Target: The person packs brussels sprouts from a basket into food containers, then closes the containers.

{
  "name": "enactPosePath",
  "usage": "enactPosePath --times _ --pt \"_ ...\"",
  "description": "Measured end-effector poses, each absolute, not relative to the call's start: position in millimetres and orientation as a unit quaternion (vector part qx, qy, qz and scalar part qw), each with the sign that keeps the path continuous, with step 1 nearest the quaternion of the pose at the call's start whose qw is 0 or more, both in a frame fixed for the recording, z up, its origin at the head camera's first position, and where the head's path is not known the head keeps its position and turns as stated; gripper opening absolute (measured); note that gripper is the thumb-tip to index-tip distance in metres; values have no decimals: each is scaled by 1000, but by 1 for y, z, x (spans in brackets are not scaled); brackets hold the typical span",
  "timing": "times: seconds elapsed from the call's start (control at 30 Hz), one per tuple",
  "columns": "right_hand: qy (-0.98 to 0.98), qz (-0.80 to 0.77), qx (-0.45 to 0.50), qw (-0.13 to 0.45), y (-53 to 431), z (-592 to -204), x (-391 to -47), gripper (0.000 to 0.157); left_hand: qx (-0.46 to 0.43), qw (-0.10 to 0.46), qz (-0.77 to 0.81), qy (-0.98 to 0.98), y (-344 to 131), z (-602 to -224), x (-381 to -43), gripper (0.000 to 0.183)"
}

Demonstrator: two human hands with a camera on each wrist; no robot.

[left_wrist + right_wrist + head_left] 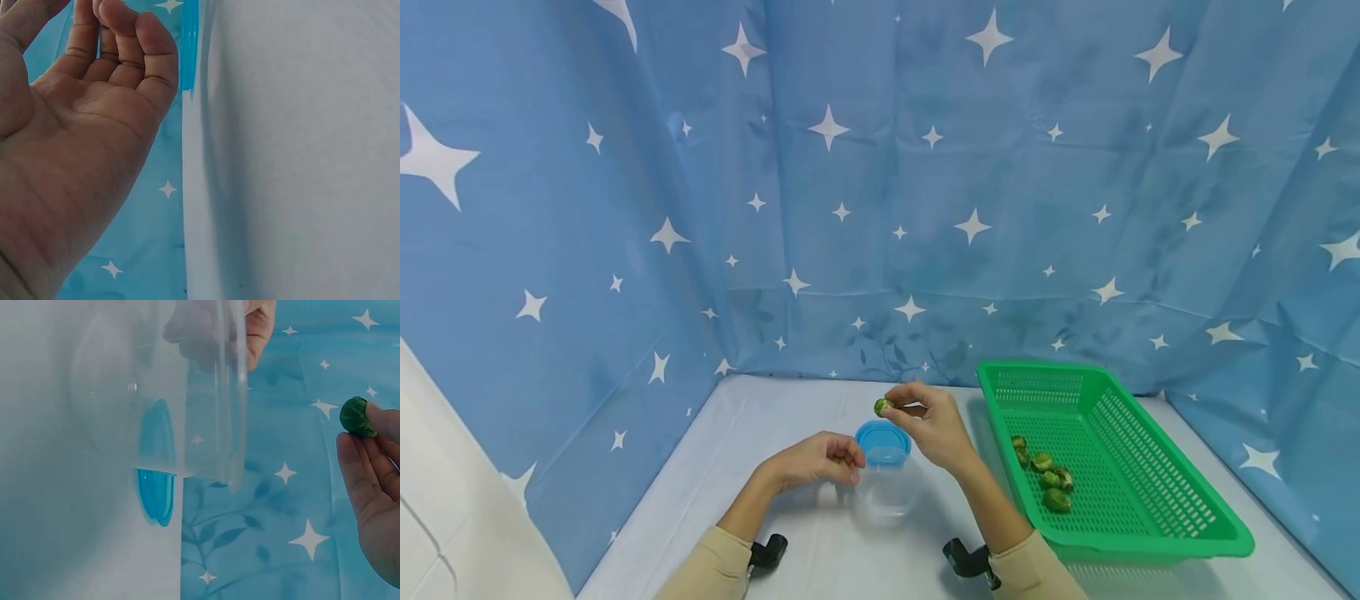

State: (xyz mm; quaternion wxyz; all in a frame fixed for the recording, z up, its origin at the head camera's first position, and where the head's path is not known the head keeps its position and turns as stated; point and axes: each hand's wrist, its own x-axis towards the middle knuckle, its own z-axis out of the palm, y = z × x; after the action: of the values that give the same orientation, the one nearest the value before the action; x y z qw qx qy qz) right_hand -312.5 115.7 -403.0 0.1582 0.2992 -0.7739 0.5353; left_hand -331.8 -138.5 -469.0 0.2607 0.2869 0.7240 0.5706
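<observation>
My right hand (934, 425) pinches a small green Brussels sprout (882, 407) between thumb and fingertips, up above the containers. The right wrist view shows the sprout (356, 417) at the ends of the fingers, clear of the tub. A clear plastic tub (887, 493) stands upright, open at the top. At its left rim, my left hand (814, 461) holds the edge with curled fingers. In the left wrist view the palm of the left hand (94, 125) shows, its fingers bent. Just behind the tub lies a round blue lid (882, 437), partly seen through the clear plastic.
A green slotted basket (1120, 543) stands on the right of the white table (808, 558). Several Brussels sprouts (1056, 500) lie along its left side. Blue curtains (880, 208) with white stars rise behind the table and at both sides.
</observation>
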Motion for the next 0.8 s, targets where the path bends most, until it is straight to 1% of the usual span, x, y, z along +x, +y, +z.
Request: enactPosePath --times 0.23,0.37,0.53,0.8 --pt "-788 536 278 121 114 -409 -315 14 279 257 569 730 -138 -469 -330 33" --pt "-801 517 281 112 113 -412 -316 14 280 259 568 729 -139 -469 -330 36" --pt "-816 489 290 101 113 -415 -317 14 284 260 565 729 -138 -469 -331 36" --pt "-830 461 297 100 113 -416 -317 13 283 257 570 728 -138 -469 -331 40"
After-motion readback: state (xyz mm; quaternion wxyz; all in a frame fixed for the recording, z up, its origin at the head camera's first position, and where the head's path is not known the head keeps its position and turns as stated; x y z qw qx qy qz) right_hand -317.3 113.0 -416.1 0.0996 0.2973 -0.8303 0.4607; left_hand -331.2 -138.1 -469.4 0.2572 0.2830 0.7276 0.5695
